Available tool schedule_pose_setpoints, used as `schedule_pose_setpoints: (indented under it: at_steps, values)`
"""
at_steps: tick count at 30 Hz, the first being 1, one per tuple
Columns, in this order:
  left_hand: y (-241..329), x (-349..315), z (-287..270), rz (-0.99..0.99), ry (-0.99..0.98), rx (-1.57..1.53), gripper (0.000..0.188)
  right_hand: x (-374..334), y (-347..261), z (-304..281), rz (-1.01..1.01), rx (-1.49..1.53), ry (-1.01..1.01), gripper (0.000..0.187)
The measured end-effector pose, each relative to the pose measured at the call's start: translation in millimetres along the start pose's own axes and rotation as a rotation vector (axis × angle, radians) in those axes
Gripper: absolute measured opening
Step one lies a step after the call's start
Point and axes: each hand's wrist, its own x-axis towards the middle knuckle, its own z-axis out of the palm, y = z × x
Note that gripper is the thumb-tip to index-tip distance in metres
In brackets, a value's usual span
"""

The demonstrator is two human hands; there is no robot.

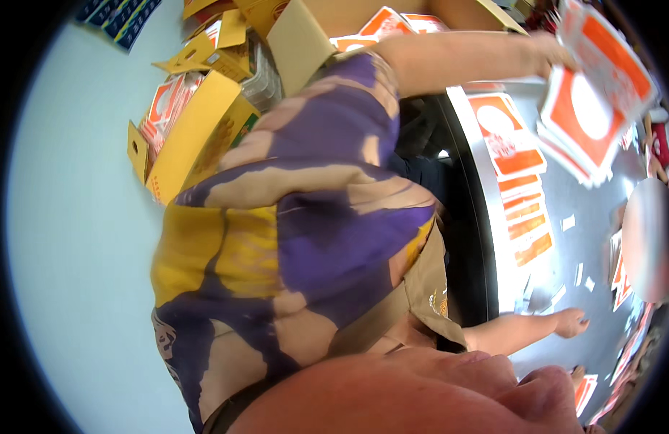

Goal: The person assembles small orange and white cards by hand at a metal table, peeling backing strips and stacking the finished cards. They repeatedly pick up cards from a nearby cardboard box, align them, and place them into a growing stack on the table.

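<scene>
My left arm stretches across the top of the view. My left hand [554, 56] is closed on the edge of a stack of flat orange-and-white printed bags [582, 119], which hangs fanned over the table and is partly blurred. More orange-and-white pieces [613, 54] stand up beside that hand; whether it grips these too is unclear. Lower down, my right hand [570, 322] rests over the dark table [559, 249] with its fingers curled. Anything inside them is too small to make out. Overlapping flat bags [504, 130] lie in a row along the near table edge, between my two hands.
An open carton [302, 54] with more printed bags stands at the top. Left of it, a yellow carton [197, 137] holds bags, near a clear plastic tub [266, 78]. White scraps [568, 222] dot the table. A blurred pink round shape [649, 239] appears at right.
</scene>
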Motion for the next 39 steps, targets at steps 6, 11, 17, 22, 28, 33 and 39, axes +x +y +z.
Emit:
schedule_pose_setpoints:
  at_steps: [6,11,17,22,28,33,39]
  values:
    - [257,-9,-222,0.241,0.035,0.020,0.036,-23,-33,14,0.228,0.312,-0.459,0.043]
    - [326,-34,-292,0.323,0.084,0.010,0.039,-17,-30,-7,0.445,0.277,-0.664,0.042]
    - [298,-68,-376,0.279,0.259,-0.004,0.037,-54,-33,-12,0.262,0.072,-0.695,0.043]
    - [266,-86,-406,0.181,0.265,-0.034,0.037,-61,-45,-9,0.180,0.015,-0.803,0.043]
    - [212,-95,-399,0.137,0.564,0.029,0.035,-62,-41,-23,0.150,-0.027,-0.841,0.043]
    - [183,-191,-472,-0.092,0.983,0.400,0.052,-61,-58,20,0.066,0.032,-0.983,0.043]
    - [184,-128,-362,-1.419,0.679,1.378,0.049,-47,-6,-4,0.070,0.014,-0.965,0.045]
